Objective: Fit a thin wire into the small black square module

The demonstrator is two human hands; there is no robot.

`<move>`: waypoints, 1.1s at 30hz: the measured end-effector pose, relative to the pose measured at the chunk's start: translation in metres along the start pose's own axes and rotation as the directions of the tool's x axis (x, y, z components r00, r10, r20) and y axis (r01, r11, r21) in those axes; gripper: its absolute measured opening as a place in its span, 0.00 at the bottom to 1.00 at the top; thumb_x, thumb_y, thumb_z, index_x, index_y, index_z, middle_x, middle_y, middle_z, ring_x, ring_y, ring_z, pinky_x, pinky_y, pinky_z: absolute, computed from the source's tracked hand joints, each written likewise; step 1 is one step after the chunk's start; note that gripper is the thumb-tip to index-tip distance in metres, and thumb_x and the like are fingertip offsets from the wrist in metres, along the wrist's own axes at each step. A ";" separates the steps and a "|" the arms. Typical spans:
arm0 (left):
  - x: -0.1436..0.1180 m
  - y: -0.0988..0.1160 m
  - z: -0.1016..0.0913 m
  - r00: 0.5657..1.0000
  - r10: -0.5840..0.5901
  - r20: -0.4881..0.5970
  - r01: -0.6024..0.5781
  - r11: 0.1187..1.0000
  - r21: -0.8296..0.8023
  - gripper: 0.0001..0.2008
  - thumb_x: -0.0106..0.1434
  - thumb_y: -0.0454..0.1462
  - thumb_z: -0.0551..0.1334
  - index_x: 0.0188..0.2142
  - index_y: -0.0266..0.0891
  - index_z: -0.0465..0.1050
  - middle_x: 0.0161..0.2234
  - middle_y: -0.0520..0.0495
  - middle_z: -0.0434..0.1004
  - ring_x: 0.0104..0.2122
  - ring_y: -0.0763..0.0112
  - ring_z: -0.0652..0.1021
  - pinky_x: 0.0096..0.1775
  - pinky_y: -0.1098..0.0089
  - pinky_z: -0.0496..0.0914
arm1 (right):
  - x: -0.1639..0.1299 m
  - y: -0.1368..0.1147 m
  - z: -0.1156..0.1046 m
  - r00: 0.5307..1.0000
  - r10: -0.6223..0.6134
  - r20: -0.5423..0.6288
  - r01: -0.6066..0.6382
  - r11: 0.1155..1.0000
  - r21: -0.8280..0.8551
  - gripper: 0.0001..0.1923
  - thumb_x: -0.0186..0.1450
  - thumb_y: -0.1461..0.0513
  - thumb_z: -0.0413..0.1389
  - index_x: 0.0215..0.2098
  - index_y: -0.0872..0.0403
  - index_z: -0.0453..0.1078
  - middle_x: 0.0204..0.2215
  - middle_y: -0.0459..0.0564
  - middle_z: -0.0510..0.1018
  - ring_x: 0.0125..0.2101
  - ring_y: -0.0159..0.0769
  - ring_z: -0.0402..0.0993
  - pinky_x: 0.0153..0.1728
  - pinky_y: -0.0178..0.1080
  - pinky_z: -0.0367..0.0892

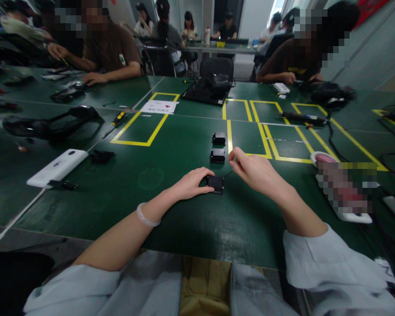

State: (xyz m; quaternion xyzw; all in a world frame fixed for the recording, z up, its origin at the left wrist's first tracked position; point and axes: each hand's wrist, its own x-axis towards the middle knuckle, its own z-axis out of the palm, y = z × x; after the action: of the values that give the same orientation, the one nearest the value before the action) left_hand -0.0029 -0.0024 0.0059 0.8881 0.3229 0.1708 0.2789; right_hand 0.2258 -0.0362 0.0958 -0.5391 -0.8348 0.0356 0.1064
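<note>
Near the table's front edge, a small black box-shaped part [215, 183] lies on the green tabletop. My left hand [195, 182] grips its left side between thumb and fingers. My right hand [246, 166] is closed in a pinch on a thin dark rod-like tool [229, 173], which slants down toward the part's right side. Whether the tip touches the part cannot be made out, and the tool's upper end is hidden in my fingers. Just beyond stand two similar black parts, a nearer one [217, 155] and a farther one [219, 138].
Left lie a white power bank [57, 167] with a cable, a yellow-black screwdriver [116, 120] and a black headset-like frame [52, 123]. Yellow tape outlines [131, 143] mark the green table [184, 228]. A phone-like object [342, 188] is at right. Other people sit across the table.
</note>
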 end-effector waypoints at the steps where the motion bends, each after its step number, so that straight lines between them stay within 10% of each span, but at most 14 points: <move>1: 0.000 0.000 0.000 1.000 0.004 0.001 -0.004 1.000 0.000 0.19 0.64 0.48 0.61 0.50 0.41 0.67 0.46 0.44 0.72 0.47 0.59 0.73 0.48 0.62 0.67 | 0.000 0.000 0.000 1.000 -0.007 0.000 0.007 1.000 0.020 0.12 0.69 0.59 0.42 0.47 0.52 0.62 0.30 0.49 0.77 0.26 0.35 0.70 0.25 0.36 0.51; 33: 0.000 -0.001 0.001 1.000 0.006 -0.012 -0.006 1.000 0.001 0.19 0.64 0.47 0.62 0.50 0.40 0.67 0.45 0.44 0.72 0.46 0.59 0.74 0.47 0.63 0.67 | 0.001 0.002 0.002 1.000 0.005 -0.012 -0.005 1.000 0.025 0.10 0.70 0.59 0.43 0.45 0.53 0.62 0.27 0.48 0.76 0.25 0.35 0.69 0.25 0.35 0.49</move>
State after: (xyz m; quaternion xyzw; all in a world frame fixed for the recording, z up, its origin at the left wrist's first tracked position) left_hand -0.0028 -0.0020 0.0041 0.8881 0.3220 0.1769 0.2763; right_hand 0.2271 -0.0347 0.0940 -0.5399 -0.8323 0.0431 0.1179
